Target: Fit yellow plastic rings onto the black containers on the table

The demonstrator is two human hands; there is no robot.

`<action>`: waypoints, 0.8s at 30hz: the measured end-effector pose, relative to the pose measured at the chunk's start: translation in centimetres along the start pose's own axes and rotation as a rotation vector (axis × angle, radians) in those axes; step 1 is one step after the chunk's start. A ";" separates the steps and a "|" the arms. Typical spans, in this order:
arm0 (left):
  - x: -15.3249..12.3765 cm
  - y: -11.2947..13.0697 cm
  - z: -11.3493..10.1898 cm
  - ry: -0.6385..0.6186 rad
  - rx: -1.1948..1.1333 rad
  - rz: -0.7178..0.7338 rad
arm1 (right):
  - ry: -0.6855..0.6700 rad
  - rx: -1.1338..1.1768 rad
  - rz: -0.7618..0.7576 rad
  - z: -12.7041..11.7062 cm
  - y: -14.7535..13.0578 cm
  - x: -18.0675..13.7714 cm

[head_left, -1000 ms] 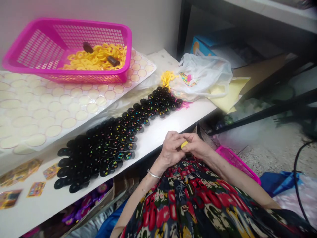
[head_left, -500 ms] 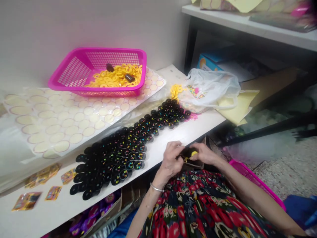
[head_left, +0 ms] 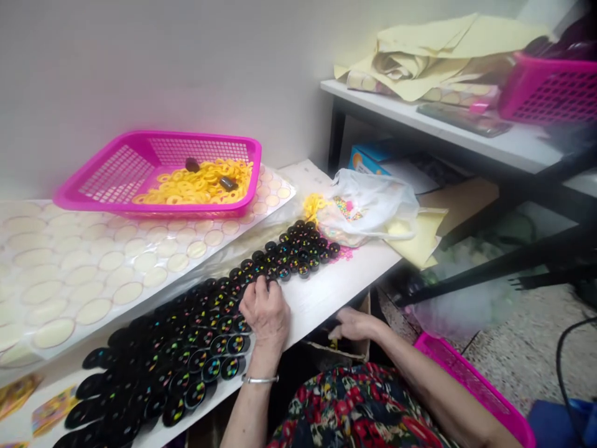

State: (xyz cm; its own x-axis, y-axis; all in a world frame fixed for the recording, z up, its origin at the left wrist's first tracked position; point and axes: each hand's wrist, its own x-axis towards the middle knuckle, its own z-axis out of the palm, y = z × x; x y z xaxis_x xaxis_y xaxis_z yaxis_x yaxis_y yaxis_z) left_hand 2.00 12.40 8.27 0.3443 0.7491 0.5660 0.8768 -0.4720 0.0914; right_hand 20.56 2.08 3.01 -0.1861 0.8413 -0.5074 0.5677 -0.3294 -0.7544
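Your left hand [head_left: 265, 311] is lying palm down on the rows of black discs [head_left: 196, 336] covering the desk [head_left: 326, 286], fingers curled onto one. Your right hand [head_left: 354, 323] is dipping into a cardboard box [head_left: 345, 354] just below. I cannot tell whether either hand is gripping anything.

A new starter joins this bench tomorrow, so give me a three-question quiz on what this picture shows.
1. True or false: the left hand rests on the black discs.
2. What mostly fills the pink basket on the table? A) yellow rings B) stickers C) plastic bags
3. Is the right hand above the table or below its edge?
Key: 1 true; 2 A; 3 below its edge, at a cardboard box.
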 end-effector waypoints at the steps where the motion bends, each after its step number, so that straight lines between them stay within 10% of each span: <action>1: 0.1 0.0 0.1 0.012 0.016 0.009 | -0.090 0.094 -0.004 -1.0 -0.2 -1.0; 5: 0.4 -0.1 0.4 0.042 0.048 0.072 | -0.144 0.459 -0.063 -6.6 -2.0 -3.8; 11: 0.6 0.0 0.2 0.087 0.027 0.120 | 1.000 -0.046 -0.224 -17.5 -3.8 0.9; 24: -0.9 2.5 0.5 -0.034 -0.479 0.196 | 1.033 -0.582 0.153 -22.2 -3.6 7.8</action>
State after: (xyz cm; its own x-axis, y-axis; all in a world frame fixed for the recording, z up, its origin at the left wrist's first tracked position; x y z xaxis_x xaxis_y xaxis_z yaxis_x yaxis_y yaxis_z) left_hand 4.03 10.74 7.57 0.5046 0.6360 0.5839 0.5456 -0.7590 0.3553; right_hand 34.90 19.30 11.01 0.4964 0.8447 0.2000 0.8554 -0.4368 -0.2783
